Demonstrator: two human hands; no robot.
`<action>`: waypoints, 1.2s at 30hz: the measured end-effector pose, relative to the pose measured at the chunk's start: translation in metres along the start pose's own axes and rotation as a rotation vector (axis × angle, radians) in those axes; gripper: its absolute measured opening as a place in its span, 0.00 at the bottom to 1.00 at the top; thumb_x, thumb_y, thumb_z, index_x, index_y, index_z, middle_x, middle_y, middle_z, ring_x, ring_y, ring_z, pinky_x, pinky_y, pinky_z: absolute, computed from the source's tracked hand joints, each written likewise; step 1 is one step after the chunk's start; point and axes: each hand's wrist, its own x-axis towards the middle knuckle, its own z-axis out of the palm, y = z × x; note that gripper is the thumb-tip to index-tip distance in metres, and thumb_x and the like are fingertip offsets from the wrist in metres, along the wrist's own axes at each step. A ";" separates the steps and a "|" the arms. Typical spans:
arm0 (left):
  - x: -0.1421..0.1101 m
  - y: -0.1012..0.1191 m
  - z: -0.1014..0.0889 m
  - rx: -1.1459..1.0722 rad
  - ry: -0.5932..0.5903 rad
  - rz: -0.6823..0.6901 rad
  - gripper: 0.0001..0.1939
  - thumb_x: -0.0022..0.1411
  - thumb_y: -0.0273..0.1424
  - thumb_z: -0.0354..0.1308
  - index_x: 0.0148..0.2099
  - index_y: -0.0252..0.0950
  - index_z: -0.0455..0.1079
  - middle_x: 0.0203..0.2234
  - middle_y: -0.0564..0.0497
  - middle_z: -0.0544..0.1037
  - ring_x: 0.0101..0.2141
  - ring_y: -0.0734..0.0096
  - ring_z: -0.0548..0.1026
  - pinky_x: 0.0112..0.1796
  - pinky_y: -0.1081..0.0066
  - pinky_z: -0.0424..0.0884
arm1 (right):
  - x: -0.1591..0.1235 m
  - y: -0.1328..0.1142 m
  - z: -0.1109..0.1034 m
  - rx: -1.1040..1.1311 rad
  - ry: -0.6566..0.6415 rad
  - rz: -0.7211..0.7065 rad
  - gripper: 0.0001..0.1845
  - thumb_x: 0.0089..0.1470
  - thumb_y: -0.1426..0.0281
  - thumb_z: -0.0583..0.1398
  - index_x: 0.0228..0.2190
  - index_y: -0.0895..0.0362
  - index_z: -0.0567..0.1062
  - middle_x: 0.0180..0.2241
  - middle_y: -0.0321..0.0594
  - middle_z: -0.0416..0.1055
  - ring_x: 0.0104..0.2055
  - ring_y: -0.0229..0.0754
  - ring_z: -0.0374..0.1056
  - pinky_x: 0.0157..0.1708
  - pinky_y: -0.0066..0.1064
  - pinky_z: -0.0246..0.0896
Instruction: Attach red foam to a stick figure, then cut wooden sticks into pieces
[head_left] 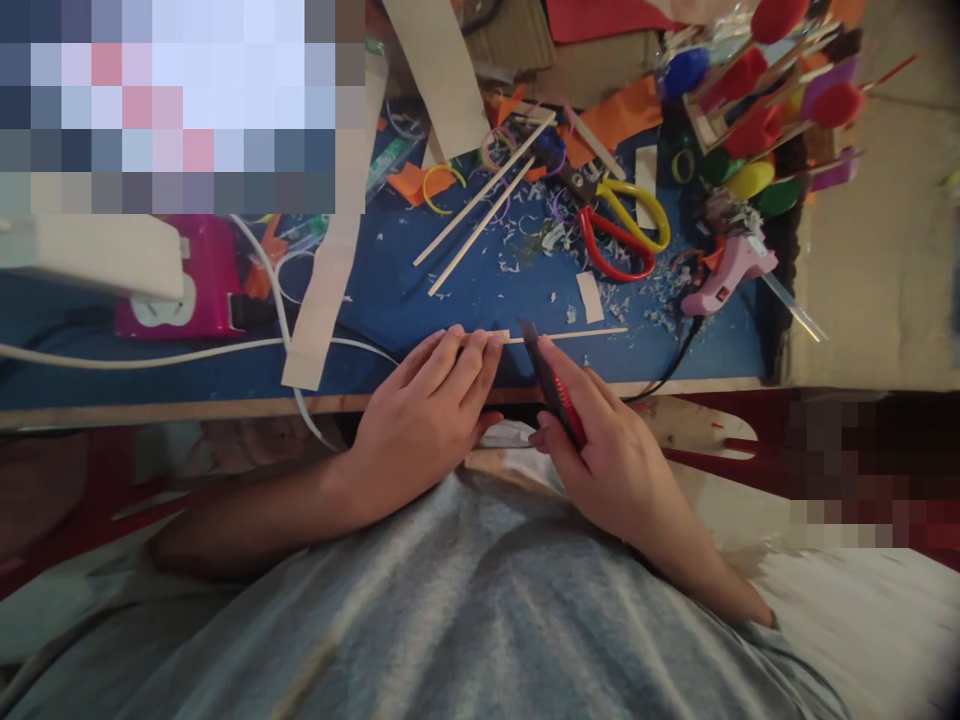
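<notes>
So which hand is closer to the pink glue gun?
Right. The right hand, holding a cutter, is below and left of the pink glue gun in the picture; the left hand is farther left.

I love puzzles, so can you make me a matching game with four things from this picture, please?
1. cutter knife
2. scissors
3. glue gun
4. nearest thin stick

A. pink all over its body
B. sticking out from under the left hand
C. one red handle, one yellow
D. held in the right hand

Pairs: 1-D, 2-C, 3-A, 4-B
</notes>
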 end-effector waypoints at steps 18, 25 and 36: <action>-0.002 0.002 0.009 0.014 0.039 -0.009 0.34 0.85 0.44 0.60 0.74 0.17 0.73 0.65 0.33 0.84 0.64 0.45 0.82 0.69 0.54 0.80 | 0.002 -0.014 -0.004 -0.121 -0.075 -0.002 0.40 0.71 0.69 0.56 0.80 0.58 0.64 0.61 0.56 0.83 0.50 0.60 0.86 0.48 0.53 0.87; -0.003 0.002 0.011 -0.048 0.013 -0.022 0.35 0.84 0.43 0.62 0.75 0.16 0.71 0.67 0.29 0.82 0.67 0.43 0.80 0.70 0.53 0.79 | 0.004 -0.006 -0.004 0.056 -0.077 -0.069 0.42 0.68 0.71 0.59 0.80 0.59 0.62 0.73 0.56 0.76 0.72 0.60 0.77 0.69 0.54 0.80; 0.000 0.002 0.009 -0.032 0.024 -0.029 0.33 0.84 0.41 0.61 0.74 0.16 0.72 0.64 0.32 0.84 0.65 0.46 0.81 0.69 0.54 0.80 | 0.010 0.001 -0.009 0.216 -0.137 -0.014 0.44 0.67 0.72 0.60 0.81 0.58 0.61 0.74 0.52 0.76 0.70 0.58 0.80 0.70 0.53 0.78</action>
